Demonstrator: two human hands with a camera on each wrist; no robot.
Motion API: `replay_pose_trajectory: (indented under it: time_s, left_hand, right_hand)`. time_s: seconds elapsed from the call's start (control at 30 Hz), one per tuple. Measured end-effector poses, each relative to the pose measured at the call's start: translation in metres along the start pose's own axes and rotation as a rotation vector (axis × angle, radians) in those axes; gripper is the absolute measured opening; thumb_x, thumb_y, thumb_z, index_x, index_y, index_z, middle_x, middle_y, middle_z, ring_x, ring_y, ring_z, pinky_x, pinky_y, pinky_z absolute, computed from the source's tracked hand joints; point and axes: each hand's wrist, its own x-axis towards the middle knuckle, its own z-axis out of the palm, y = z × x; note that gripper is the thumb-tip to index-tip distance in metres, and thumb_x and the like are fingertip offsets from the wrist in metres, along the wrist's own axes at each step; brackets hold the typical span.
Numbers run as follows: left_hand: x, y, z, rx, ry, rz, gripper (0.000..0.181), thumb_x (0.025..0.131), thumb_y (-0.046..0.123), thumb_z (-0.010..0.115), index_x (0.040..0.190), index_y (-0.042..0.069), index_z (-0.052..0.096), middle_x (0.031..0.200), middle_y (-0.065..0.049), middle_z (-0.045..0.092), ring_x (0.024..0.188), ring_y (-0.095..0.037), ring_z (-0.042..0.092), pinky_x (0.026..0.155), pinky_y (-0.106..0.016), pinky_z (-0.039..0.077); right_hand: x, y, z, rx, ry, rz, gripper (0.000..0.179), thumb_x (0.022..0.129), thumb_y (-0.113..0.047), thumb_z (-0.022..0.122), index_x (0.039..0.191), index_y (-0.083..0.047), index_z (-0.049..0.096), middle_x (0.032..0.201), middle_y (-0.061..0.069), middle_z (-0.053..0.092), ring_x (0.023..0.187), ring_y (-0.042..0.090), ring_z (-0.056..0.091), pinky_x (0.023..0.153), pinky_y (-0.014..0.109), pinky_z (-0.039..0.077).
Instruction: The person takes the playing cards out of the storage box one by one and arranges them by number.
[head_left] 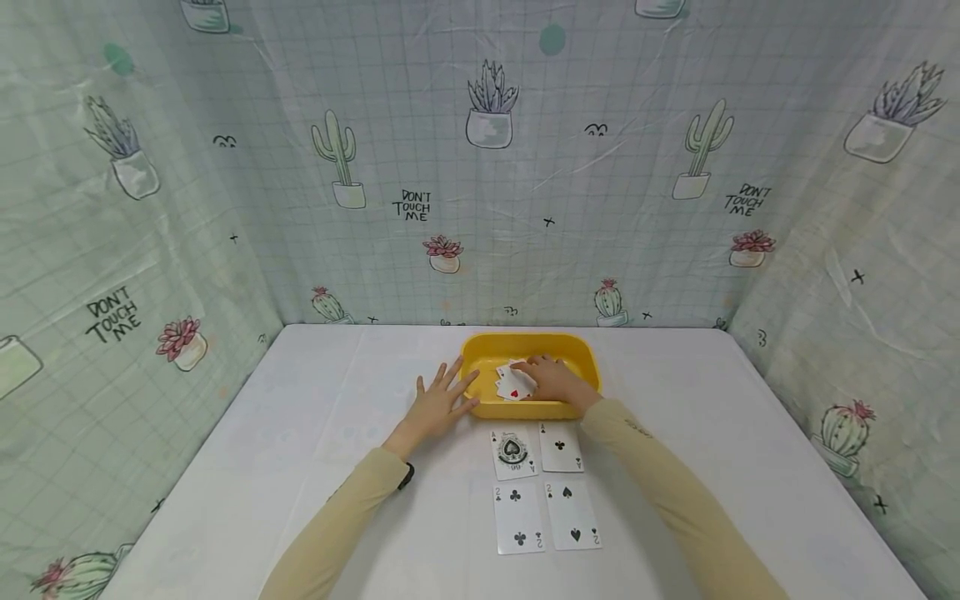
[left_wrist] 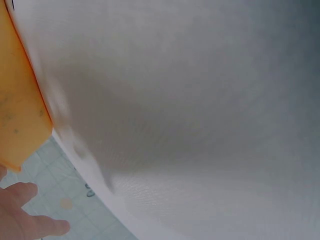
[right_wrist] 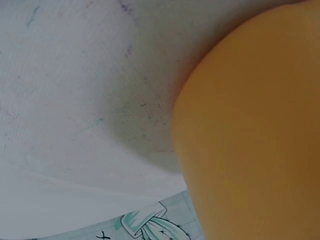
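Note:
A yellow tray (head_left: 528, 411) stands toward the back of the table with a small pile of playing cards (head_left: 513, 385) inside, a red heart showing on the top one. My left hand (head_left: 435, 407) has its fingers spread at the tray's left side, fingertips by the rim. Inside the tray, my right hand (head_left: 557, 382) reaches over the cards from the right, fingertips on them; whether it pinches one is hidden. In front of the tray lie the ace of spades (head_left: 513, 451), ace of clubs (head_left: 560, 448), two of clubs (head_left: 518, 518) and two of spades (head_left: 573, 517), face up in two rows.
The white table (head_left: 225, 467) extends to both sides of the tray. Behind it and at the sides hangs a cloth (head_left: 547, 275) printed with cacti. The right wrist view mostly shows the tray's outer wall (right_wrist: 250, 130).

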Motion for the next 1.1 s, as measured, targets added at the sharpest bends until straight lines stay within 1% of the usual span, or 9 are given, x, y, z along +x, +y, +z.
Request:
replay_pose_trajectory:
  time_s: [0.13,0.23,0.43,0.6,0.8,0.93,1.1]
  left_hand:
    - [-0.001,0.0,0.001,0.006,0.007,0.001,0.058,0.088,0.059,0.032,0.14,0.035,0.024,0.152,0.001,0.006,0.137,-0.035,0.014,0.098,-0.069,0.014]
    - [-0.001,0.0,0.002,0.007,0.018,0.002,0.058,0.088,0.058,0.033,0.14,0.034,0.025,0.152,0.001,0.007,0.137,-0.035,0.015,0.097,-0.069,0.015]
    - [0.0,0.0,0.001,-0.007,0.007,-0.012,0.057,0.089,0.058,0.033,0.14,0.036,0.023,0.152,0.003,0.004,0.138,-0.033,0.012,0.099,-0.068,0.012]
    - [0.001,0.001,0.0,-0.004,0.0,-0.018,0.057,0.088,0.059,0.032,0.14,0.036,0.022,0.152,0.003,0.004,0.138,-0.034,0.013,0.1,-0.068,0.012]
    - [0.001,0.001,0.0,-0.006,0.002,-0.018,0.057,0.089,0.057,0.033,0.14,0.036,0.022,0.152,0.002,0.004,0.138,-0.033,0.012,0.1,-0.068,0.012]
    - [0.001,0.001,0.0,-0.006,0.003,-0.015,0.056,0.089,0.056,0.035,0.14,0.035,0.023,0.152,0.001,0.005,0.138,-0.034,0.012,0.099,-0.069,0.012]
    - [0.001,0.0,0.001,-0.008,-0.003,-0.019,0.056,0.089,0.055,0.036,0.14,0.036,0.024,0.152,0.002,0.005,0.138,-0.034,0.012,0.099,-0.069,0.012]
  right_hand:
    - [-0.001,0.001,0.0,-0.037,0.025,-0.035,0.063,0.075,-0.037,0.068,0.131,-0.02,0.044,0.126,0.015,0.048,0.115,0.035,0.042,0.095,0.054,0.034]
    - [-0.002,0.002,-0.001,-0.061,0.037,-0.05,0.061,0.075,-0.037,0.068,0.13,-0.02,0.045,0.125,0.014,0.048,0.113,0.034,0.041,0.092,0.054,0.035]
    - [-0.003,0.003,-0.002,-0.061,0.056,-0.053,0.061,0.075,-0.041,0.067,0.129,-0.024,0.046,0.128,0.014,0.046,0.117,0.036,0.039,0.095,0.058,0.032]
    - [-0.005,0.005,-0.005,-0.06,0.088,-0.059,0.061,0.074,-0.044,0.068,0.128,-0.024,0.048,0.129,0.014,0.045,0.118,0.037,0.038,0.094,0.063,0.029]
    - [-0.007,0.007,-0.011,-0.064,0.113,-0.059,0.06,0.074,-0.048,0.065,0.128,-0.027,0.048,0.134,0.012,0.041,0.121,0.037,0.035,0.096,0.063,0.027]
    - [-0.011,0.007,-0.016,-0.058,0.129,-0.081,0.06,0.076,-0.047,0.064,0.129,-0.027,0.046,0.136,0.013,0.038,0.122,0.039,0.034,0.096,0.063,0.026]
    - [-0.022,0.006,-0.024,-0.005,0.139,-0.087,0.062,0.076,-0.042,0.066,0.131,-0.026,0.044,0.138,0.015,0.035,0.124,0.04,0.03,0.098,0.064,0.022]
